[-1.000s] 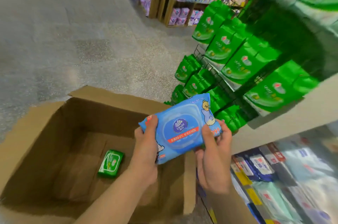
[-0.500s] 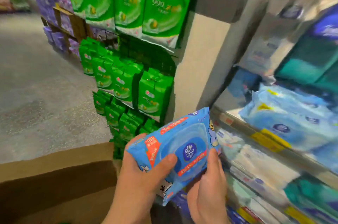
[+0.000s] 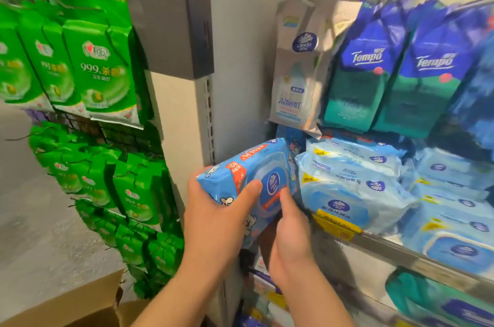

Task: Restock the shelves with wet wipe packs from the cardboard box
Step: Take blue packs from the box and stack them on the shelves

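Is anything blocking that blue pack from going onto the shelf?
Nothing visible blocks it. Both hands, left hand and right hand, hold the blue pack at the shelf's left end, beside the pale blue packs. A narrow gap by the grey upright looks free.

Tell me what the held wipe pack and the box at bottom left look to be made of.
Blue wet wipe pack: glossy soft plastic film, creased at its corners, seemingly with a stiffer plastic flip lid. Cardboard box: matte brown cardboard, judging by its folded flap.

Speckled grey floor, grey upright, wire rack of green packs.
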Demonstrator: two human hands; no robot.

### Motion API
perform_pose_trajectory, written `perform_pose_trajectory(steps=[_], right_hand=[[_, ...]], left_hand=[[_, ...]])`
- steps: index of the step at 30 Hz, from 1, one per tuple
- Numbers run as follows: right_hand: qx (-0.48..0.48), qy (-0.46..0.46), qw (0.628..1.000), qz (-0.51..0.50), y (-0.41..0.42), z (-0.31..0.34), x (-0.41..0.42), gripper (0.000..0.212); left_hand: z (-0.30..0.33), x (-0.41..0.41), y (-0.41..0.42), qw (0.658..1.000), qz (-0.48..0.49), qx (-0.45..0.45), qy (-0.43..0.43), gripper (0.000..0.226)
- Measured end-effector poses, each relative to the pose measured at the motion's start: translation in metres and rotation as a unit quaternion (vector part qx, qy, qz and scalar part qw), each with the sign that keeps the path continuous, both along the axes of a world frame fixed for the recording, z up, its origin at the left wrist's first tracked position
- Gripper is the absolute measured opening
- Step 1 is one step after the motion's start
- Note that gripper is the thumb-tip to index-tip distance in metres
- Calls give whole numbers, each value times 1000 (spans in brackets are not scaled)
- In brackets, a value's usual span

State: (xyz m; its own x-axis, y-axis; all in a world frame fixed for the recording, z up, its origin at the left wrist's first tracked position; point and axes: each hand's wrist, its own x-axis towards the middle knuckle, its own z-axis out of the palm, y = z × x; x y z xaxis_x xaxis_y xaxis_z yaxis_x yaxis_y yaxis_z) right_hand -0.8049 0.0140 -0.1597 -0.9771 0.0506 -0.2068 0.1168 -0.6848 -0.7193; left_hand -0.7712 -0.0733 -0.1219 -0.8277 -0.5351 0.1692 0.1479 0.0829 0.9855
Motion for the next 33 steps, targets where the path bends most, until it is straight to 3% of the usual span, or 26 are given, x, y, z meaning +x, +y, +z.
perform_pose_trajectory(steps=[6, 11, 16, 23, 26, 33], right_hand=[[45, 1, 999, 21, 18, 5, -24, 21], [109, 10, 990, 93, 38, -1, -15, 25], [158, -6, 982, 99, 53, -12, -9, 27], [237, -48, 966, 90, 77, -20, -1, 16], [255, -46, 961, 94, 88, -20, 4, 18], [317, -56, 944, 77, 95, -28, 13, 11]], left_hand=[[9, -39, 23, 996, 62, -68, -19, 50], [-1, -68, 35, 989, 100, -97, -49, 56], [-4, -89, 51, 987, 67, -131, -60, 54], [-11, -130, 63, 976, 10, -186, -109, 25], [-10, -137, 70, 970, -12, -198, -141, 38], [-14, -124, 71, 965, -45, -218, -136, 41]])
